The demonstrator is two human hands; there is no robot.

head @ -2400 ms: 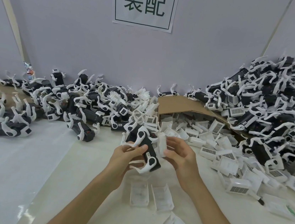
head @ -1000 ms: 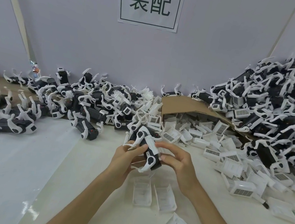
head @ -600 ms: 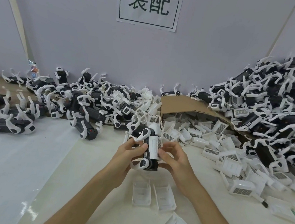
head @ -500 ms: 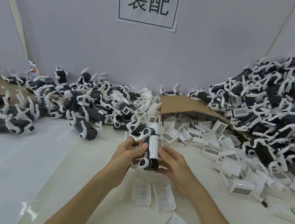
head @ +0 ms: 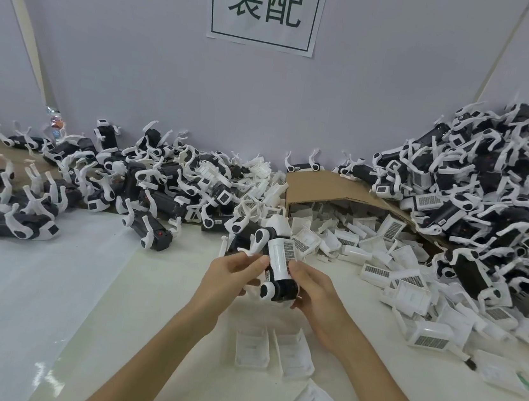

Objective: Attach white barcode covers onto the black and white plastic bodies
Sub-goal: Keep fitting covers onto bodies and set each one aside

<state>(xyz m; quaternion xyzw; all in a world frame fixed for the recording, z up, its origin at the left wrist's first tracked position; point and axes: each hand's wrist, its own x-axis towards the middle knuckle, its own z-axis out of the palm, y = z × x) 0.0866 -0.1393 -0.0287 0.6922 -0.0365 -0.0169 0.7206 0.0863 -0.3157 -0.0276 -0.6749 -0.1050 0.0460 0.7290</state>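
Observation:
I hold one black and white plastic body (head: 262,250) above the table's middle, its long axis running away from me. A white barcode cover (head: 279,255) lies along its top with the barcode facing up. My left hand (head: 230,279) grips the body's left side, thumb near the cover's edge. My right hand (head: 315,293) grips the right side and lower end, thumb pressing on the cover. Loose white covers (head: 409,284) lie spilled to the right.
An open cardboard box (head: 335,184) full of covers lies tipped behind my hands. Heaps of bodies sit at the back left (head: 159,180) and piled high at the right (head: 490,194). Three empty white covers (head: 292,353) lie near me. A paper sign (head: 265,4) hangs on the wall.
The cover went from my right hand onto the body. I turned the body so the cover faces up, and both hands now close around it.

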